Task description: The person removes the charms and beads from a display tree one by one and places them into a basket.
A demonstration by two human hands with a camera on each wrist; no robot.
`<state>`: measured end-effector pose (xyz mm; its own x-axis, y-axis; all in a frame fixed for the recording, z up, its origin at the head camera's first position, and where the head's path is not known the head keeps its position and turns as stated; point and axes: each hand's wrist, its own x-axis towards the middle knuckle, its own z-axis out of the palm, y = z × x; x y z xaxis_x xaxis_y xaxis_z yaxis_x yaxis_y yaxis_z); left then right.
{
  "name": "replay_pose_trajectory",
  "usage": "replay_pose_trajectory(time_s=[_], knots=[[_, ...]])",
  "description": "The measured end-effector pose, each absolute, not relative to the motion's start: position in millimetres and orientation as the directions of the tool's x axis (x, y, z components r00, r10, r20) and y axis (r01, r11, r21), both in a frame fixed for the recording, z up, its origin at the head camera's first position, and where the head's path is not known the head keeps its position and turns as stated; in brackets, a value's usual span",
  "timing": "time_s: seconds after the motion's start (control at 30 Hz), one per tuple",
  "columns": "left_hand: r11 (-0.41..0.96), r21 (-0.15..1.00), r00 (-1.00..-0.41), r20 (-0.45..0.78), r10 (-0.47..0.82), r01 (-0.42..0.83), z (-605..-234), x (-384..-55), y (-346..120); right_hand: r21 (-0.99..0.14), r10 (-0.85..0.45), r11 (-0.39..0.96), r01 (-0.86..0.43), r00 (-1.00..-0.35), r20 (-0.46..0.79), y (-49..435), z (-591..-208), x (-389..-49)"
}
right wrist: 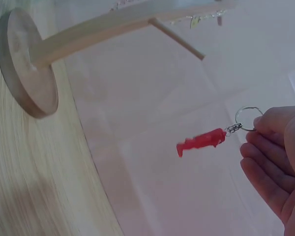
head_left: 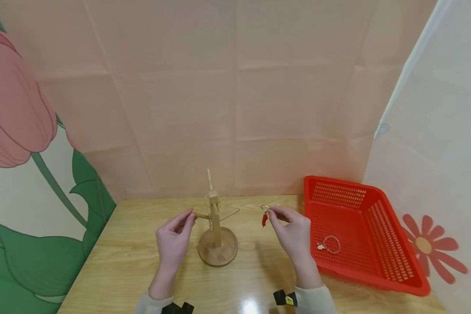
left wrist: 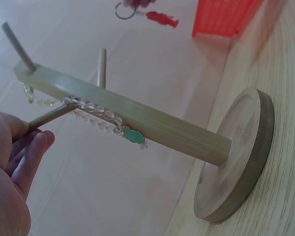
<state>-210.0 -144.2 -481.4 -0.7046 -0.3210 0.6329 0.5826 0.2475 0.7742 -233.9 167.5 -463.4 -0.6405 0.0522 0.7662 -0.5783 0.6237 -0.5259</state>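
A wooden stand (head_left: 215, 222) with a round base (left wrist: 253, 147) and several peg arms rises from the table. My left hand (head_left: 173, 237) pinches the end of one peg (left wrist: 51, 116) between thumb and fingers. On that peg hangs a bracelet of clear beads (left wrist: 96, 109) with a green charm (left wrist: 134, 135). Another beaded strand with a yellow charm (right wrist: 194, 21) hangs near the top of the post. To the right of the stand, my right hand (head_left: 292, 231) pinches the metal ring of a keychain (right wrist: 200, 140), whose red figure dangles below a short chain. A bare peg (right wrist: 177, 39) points toward it.
A red plastic basket (head_left: 377, 244) stands on the right side of the wooden table (head_left: 114, 253). Inside it lies a pale beaded bracelet (head_left: 332, 244) with a small charm. A pink sheet (head_left: 235, 109) covers the wall behind, with printed flowers on both sides.
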Motion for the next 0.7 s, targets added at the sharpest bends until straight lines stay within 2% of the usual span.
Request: replay_pose_trajectory(time_s=[0.7], knots=[[0.227, 0.785, -0.714, 0.618, -0.328, 0.576, -481, -209, -143, -0.506, 0.066, 0.687, -0.522, -0.649, 0.758, 203, -463, -230]])
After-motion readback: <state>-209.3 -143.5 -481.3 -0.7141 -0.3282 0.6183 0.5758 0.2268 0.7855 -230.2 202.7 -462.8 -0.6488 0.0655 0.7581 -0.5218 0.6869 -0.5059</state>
